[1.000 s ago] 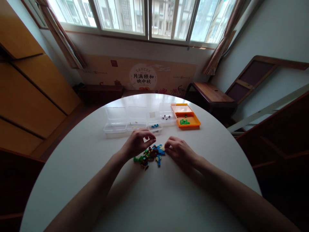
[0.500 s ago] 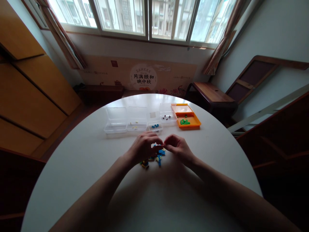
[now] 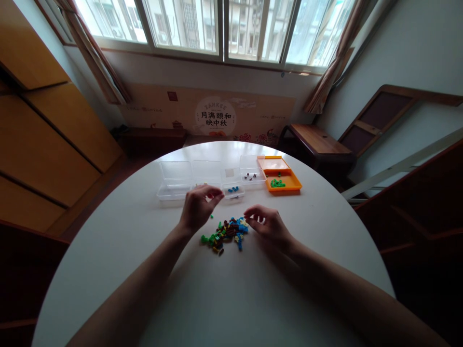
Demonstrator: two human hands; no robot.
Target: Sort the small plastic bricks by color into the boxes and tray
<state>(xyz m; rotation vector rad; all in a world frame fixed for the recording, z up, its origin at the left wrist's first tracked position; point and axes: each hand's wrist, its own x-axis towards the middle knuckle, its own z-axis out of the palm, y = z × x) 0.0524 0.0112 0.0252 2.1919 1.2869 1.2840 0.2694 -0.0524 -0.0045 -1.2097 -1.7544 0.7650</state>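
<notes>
A pile of tiny building bricks (image 3: 226,233), blue, green, brown and yellow, lies on the round white table (image 3: 231,299). My left hand (image 3: 197,209) is raised left of the pile. Its thumb and fingers are pinched on a small brick that is mostly hidden, just in front of the clear box with yellow pieces (image 3: 206,174). My right hand (image 3: 267,225) hovers at the pile's right edge with thumb and forefinger curled close together; whether anything is between them is hidden. One green brick (image 3: 211,216) lies loose between my left hand and the pile.
A row of containers stands beyond the pile: an empty clear box (image 3: 175,180), a small box with blue bricks (image 3: 233,189), a box with dark bricks (image 3: 251,175), and an orange tray (image 3: 285,179) with green bricks. A wooden bench stands past the table's far right edge.
My hands met over the pile half a second ago and have since parted. The left hand rose up and left toward the clear boxes; the right hand drew slightly right.
</notes>
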